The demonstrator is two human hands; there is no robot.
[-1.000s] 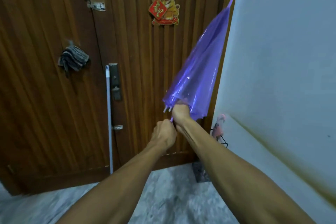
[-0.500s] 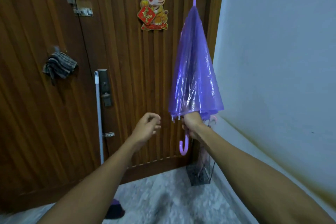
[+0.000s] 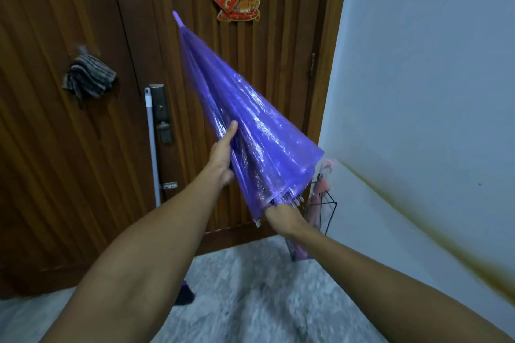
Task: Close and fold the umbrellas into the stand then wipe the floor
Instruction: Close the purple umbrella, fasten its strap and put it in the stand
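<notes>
A closed purple see-through umbrella (image 3: 250, 125) tilts with its tip up and to the left, in front of the wooden door. My right hand (image 3: 284, 217) grips it at the bottom, just under the canopy's rim; the handle is hidden. My left hand (image 3: 223, 157) lies against the left side of the canopy, thumb up, fingers behind the plastic. A black wire umbrella stand (image 3: 324, 214) sits in the corner by the white wall, with a pink umbrella (image 3: 323, 175) standing in it.
A mop pole (image 3: 152, 147) leans against the door (image 3: 55, 161) beside the lock; its dark head (image 3: 185, 295) rests on the grey marble floor (image 3: 250, 301). A striped cloth (image 3: 87, 76) hangs on the door. The white wall (image 3: 432, 92) stands close on the right.
The umbrella swung from tilting right, through upright, to tilting left. My left hand let go near the handle, hung free, and now presses on the canopy's side.
</notes>
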